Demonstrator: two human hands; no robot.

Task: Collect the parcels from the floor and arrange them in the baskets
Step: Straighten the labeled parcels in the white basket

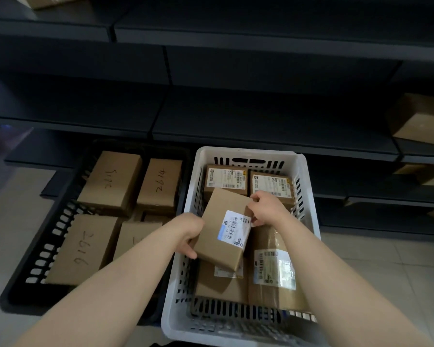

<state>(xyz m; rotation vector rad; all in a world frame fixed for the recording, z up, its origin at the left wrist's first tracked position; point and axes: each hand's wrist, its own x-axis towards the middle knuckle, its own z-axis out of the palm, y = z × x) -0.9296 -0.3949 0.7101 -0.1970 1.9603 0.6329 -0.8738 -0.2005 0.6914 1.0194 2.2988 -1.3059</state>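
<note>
Where shelving (261, 121) meets tiled floor (386, 266), white basket (248, 152)

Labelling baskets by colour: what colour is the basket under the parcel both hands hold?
White: the basket has slotted white walls, seen best in the head view.

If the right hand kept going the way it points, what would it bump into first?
Probably the labelled box at the back left of the white basket. The right hand points up-left with the held parcel in its grip; depth is unclear.
</note>
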